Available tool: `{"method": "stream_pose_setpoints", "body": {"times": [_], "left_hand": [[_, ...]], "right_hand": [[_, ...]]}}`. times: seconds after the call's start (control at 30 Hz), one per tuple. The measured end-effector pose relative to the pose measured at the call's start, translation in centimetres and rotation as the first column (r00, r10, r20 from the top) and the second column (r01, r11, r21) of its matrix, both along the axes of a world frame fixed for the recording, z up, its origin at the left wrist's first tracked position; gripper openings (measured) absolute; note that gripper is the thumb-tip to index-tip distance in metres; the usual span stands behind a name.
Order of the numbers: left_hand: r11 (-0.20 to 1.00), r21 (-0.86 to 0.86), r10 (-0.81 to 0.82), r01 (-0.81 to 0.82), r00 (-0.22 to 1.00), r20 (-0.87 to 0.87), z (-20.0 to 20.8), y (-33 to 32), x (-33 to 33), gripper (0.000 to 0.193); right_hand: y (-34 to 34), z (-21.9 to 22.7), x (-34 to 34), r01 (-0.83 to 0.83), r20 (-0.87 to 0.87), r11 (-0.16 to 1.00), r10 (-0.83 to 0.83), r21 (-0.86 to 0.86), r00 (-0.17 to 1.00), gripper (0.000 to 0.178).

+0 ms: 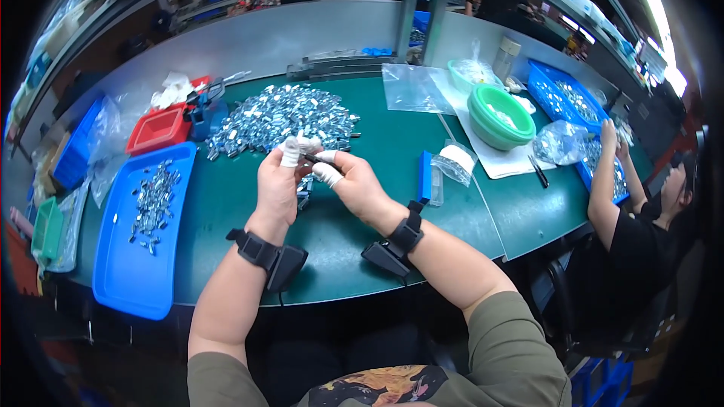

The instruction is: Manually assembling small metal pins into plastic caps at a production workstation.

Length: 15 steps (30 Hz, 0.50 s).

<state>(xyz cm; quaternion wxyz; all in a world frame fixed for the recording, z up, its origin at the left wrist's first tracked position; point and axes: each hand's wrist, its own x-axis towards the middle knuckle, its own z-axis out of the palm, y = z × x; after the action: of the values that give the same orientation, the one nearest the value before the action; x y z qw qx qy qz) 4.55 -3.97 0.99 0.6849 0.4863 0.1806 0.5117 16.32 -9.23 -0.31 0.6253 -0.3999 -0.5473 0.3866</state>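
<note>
My left hand (277, 188) and my right hand (360, 187) meet over the middle of the green table, both with white finger covers on several fingertips. A thin dark pen-like tool (310, 158) sticks out from the pinched fingers of my right hand toward the left one. My left fingers are closed too; what they hold is too small and covered to name. Just beyond lies a large heap of small shiny metal parts (283, 114). A few more metal parts (305, 190) show on the table between my wrists.
At left lies a blue tray (136, 279) with scattered metal parts, beside a red bin (157, 130). Right stand green bowls (499, 136), a blue box (425, 177) and a clear bag (455, 163). A co-worker (641, 218) handles parts at blue trays on the far right.
</note>
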Motion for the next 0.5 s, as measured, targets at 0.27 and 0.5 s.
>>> {"method": "stream_pose_setpoints", "body": {"times": [0.27,0.5], "left_hand": [[0.985,-0.144,-0.096,0.094,0.995,-0.004,0.6,1.9,-1.3,0.036],[0.996,-0.072,-0.039,0.043,0.998,0.055,0.2,1.2,-0.6,0.028]], "right_hand": [[0.9,-0.5,1.7,0.185,0.051,0.983,-0.184,-0.014,0.982,0.018],[0.3,0.0,1.1,0.178,0.162,0.984,-0.171,-0.027,0.972,0.020]]}}
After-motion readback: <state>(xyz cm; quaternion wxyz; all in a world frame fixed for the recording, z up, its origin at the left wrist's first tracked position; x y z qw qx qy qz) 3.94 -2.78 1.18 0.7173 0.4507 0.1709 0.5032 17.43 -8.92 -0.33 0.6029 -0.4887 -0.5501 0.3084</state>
